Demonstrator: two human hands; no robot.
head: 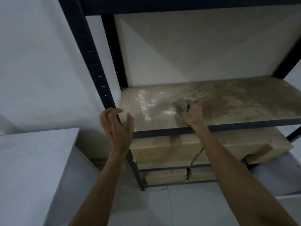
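A: Item, grey cloth (180,102): location?
B: Clutched in right grip (193,114), at its fingertips, on dusty shelf board (244,101). Left grip (116,126) slack beside rack upright (91,54). Cartons (162,152) beneath; white wall (40,62) left.

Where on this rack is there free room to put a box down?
The shelf board is bare right of the right hand and its cloth; left of them it looks wet. Cardboard boxes crowd the shelves below.
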